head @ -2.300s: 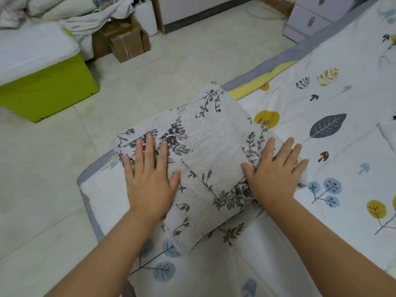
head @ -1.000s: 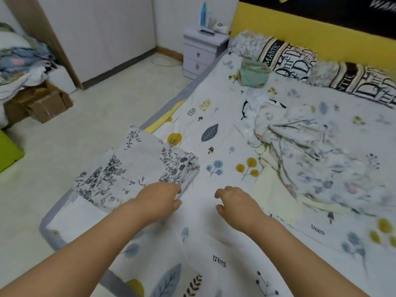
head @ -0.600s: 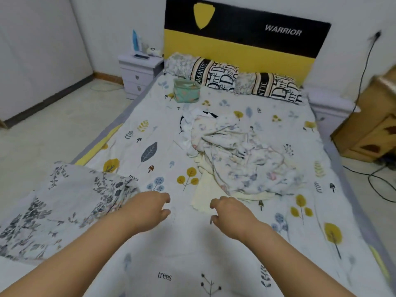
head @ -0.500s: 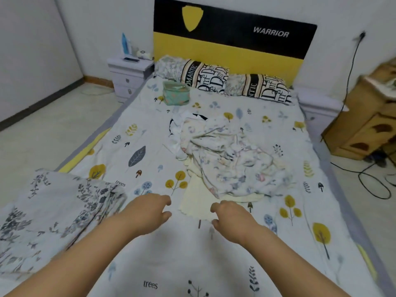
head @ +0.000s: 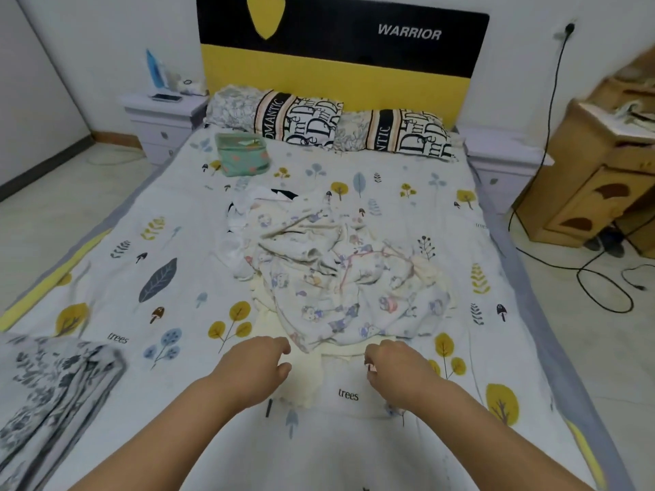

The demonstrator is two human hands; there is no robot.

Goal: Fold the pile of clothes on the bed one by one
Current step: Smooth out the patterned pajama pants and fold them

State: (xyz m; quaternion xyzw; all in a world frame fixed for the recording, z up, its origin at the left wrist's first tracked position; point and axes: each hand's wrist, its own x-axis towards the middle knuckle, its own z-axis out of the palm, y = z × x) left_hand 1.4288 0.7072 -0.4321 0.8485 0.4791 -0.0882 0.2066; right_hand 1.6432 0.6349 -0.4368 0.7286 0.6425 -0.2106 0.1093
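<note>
Clothes pile (head: 329, 274) just beyond left hand (head: 253, 366), right hand (head: 397, 366) (both empty)

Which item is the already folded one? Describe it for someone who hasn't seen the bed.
Start at the bed, then go to its near left corner. The folded cloth lies there, grey-white with dark leaf sprigs, flat and apart from the crumpled pile mid-bed.

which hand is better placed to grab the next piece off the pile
Left, narrowly. The left hand hovers over the pale yellow cloth sticking out from under the pile. The right hand hovers beside it over bare sheet. Neither holds anything.
</note>
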